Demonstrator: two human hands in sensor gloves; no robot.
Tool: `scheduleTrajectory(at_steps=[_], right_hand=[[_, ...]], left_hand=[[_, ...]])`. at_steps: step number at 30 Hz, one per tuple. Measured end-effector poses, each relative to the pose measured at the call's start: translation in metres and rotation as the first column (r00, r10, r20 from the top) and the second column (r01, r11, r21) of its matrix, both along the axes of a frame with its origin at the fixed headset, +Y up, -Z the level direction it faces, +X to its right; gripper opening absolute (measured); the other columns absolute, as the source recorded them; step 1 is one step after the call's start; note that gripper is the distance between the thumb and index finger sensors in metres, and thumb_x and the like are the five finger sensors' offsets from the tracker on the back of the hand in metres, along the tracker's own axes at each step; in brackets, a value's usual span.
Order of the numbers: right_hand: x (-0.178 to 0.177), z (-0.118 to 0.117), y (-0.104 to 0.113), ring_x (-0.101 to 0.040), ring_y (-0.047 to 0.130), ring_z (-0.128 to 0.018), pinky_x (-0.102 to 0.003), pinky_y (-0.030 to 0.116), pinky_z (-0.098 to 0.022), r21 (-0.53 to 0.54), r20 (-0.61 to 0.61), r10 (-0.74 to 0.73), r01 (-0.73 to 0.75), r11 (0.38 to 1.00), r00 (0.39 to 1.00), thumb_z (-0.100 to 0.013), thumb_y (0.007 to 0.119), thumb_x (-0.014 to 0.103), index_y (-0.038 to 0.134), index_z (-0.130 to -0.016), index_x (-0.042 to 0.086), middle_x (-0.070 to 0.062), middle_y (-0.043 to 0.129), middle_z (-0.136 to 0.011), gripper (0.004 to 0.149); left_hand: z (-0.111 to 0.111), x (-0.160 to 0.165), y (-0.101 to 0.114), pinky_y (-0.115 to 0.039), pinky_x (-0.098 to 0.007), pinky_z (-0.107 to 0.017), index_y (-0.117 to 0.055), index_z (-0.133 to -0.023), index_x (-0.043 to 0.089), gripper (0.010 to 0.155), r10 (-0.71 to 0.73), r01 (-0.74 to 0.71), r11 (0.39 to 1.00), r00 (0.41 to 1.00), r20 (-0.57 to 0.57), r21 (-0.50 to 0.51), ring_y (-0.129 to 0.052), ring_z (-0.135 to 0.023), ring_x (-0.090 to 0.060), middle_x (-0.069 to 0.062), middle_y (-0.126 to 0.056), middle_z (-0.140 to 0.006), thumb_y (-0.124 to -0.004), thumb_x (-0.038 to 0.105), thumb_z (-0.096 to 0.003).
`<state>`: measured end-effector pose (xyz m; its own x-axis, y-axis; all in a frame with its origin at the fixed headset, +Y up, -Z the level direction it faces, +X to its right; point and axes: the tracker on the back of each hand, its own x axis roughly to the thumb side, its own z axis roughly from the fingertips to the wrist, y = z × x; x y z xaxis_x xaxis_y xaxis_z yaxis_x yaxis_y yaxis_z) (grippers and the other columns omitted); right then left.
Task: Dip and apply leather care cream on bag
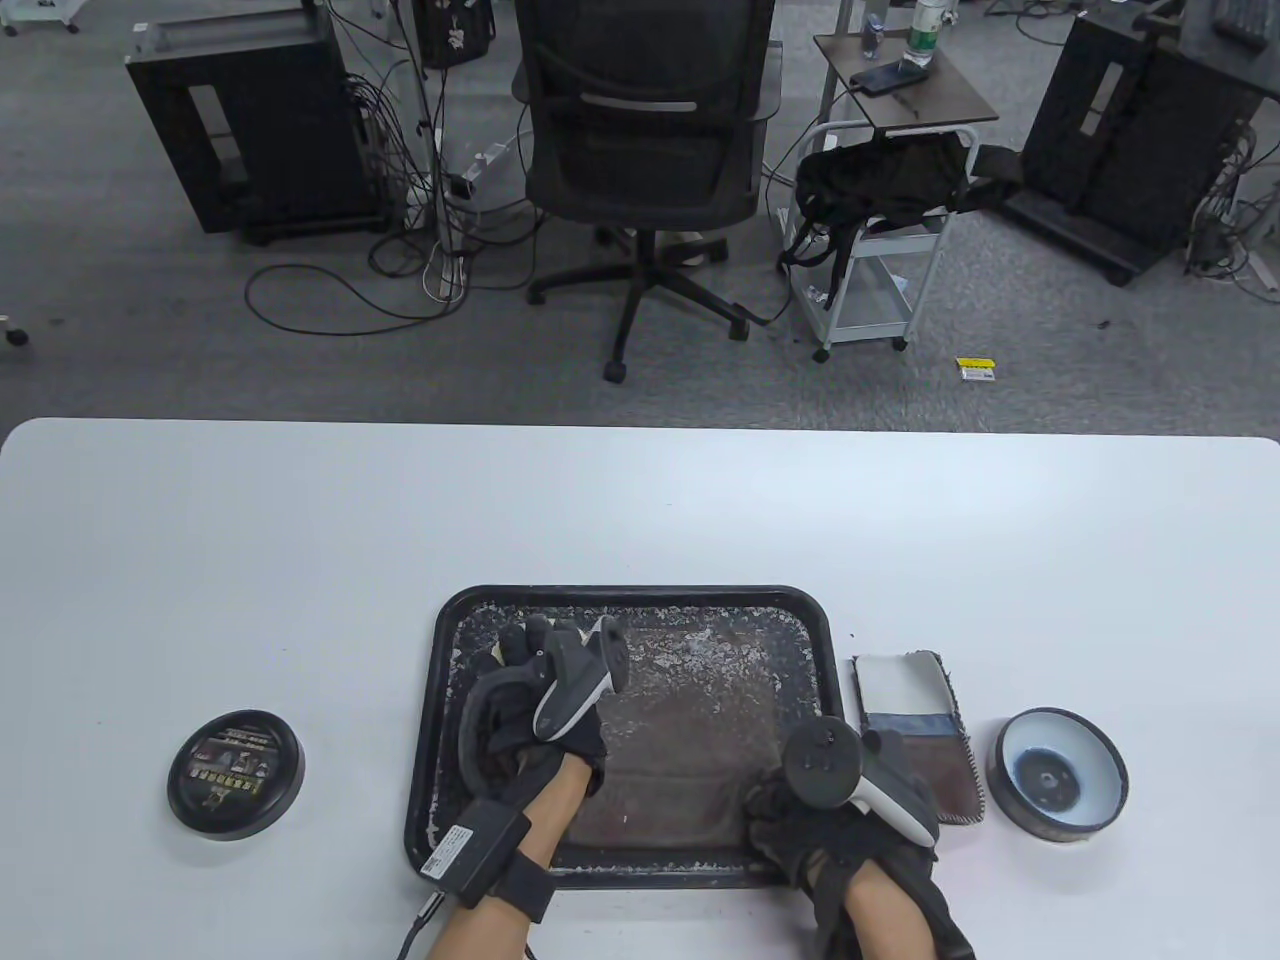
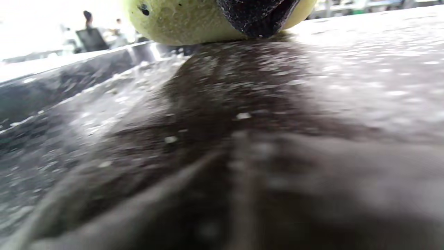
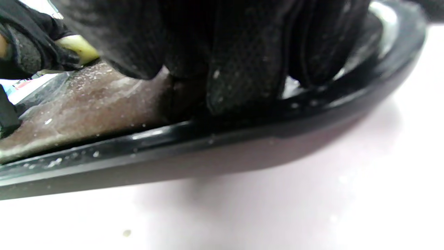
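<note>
Pressed a yellow sponge [image 2: 180, 24] onto the brown bag [image 1: 690, 740], flat in the tray [image 1: 440, 700], left hand [image 1: 540, 700] fingers curled round it. Steadied the bag's near right corner with right hand [image 1: 850, 820] fingertips [image 3: 242, 80] together, bent downward.

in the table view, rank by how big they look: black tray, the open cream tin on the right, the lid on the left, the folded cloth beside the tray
1. black tray, clearly largest.
2. folded cloth, though the right hand hides part of it.
3. open cream tin and lid: they look about alike, so I won't rank them.
</note>
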<state>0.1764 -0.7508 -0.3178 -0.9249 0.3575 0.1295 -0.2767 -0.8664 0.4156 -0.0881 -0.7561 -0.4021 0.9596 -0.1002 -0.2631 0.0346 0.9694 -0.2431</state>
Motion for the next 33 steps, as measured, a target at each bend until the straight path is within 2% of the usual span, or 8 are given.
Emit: scheduleTrajectory(at_steps=[7, 11, 22, 26, 33], right_hand=[[0.0, 0.0, 0.0, -0.019, 0.103, -0.046, -0.047, 0.085, -0.046, -0.002, 0.005, -0.008, 0.008, 1.0, 1.0, -0.043, 0.083, 0.034, 0.085, -0.088, 0.014, -0.01, 0.069, -0.099, 0.049], [0.0, 0.0, 0.0, -0.019, 0.103, -0.046, -0.046, 0.085, -0.046, -0.004, 0.004, -0.012, 0.012, 1.0, 1.0, -0.043, 0.083, 0.034, 0.086, -0.087, 0.014, -0.011, 0.069, -0.099, 0.049], [-0.001, -0.002, 0.0, -0.018, 0.103, -0.045, -0.046, 0.086, -0.046, -0.008, -0.004, -0.017, 0.017, 1.0, 1.0, -0.042, 0.084, 0.033, 0.086, -0.087, 0.013, -0.012, 0.069, -0.098, 0.049], [-0.001, -0.002, 0.0, -0.018, 0.103, -0.045, -0.046, 0.086, -0.046, -0.013, -0.008, -0.02, 0.02, 1.0, 1.0, -0.042, 0.084, 0.033, 0.086, -0.087, 0.013, -0.012, 0.069, -0.098, 0.049], [-0.002, -0.003, 0.0, -0.018, 0.103, -0.045, -0.046, 0.086, -0.046, -0.009, -0.015, -0.006, 0.006, 1.0, 1.0, -0.042, 0.084, 0.033, 0.086, -0.087, 0.012, -0.013, 0.069, -0.098, 0.049]], left_hand=[[0.0, -0.02, -0.004, -0.055, -0.058, -0.075, -0.041, -0.103, 0.029, 0.065, 0.047, -0.05, 0.998, 0.994, -0.101, -0.029, -0.059, -0.106, -0.033, -0.005, -0.046, -0.112, -0.073, 0.03, -0.0462], [0.0, -0.019, -0.004, -0.055, -0.058, -0.075, -0.041, -0.103, 0.029, 0.065, 0.04, -0.043, 0.999, 0.995, -0.093, -0.029, -0.059, -0.106, -0.033, -0.006, -0.046, -0.111, -0.073, 0.03, -0.0462], [0.004, 0.017, -0.001, -0.059, -0.055, -0.074, -0.046, -0.103, 0.029, 0.064, -0.205, 0.205, 0.978, 0.979, 0.018, -0.031, -0.061, -0.104, -0.033, -0.006, -0.05, -0.111, -0.074, 0.031, -0.0451], [0.004, 0.031, -0.002, -0.062, -0.053, -0.073, -0.046, -0.103, 0.029, 0.064, -0.216, 0.219, 0.975, 0.973, 0.076, -0.035, -0.062, -0.104, -0.032, -0.006, -0.051, -0.11, -0.074, 0.032, -0.045], [0.007, 0.061, -0.007, -0.063, -0.053, -0.073, -0.046, -0.102, 0.029, 0.064, -0.156, 0.16, 0.987, 0.969, 0.192, -0.007, -0.062, -0.103, -0.032, -0.006, -0.05, -0.11, -0.074, 0.033, -0.0446]])
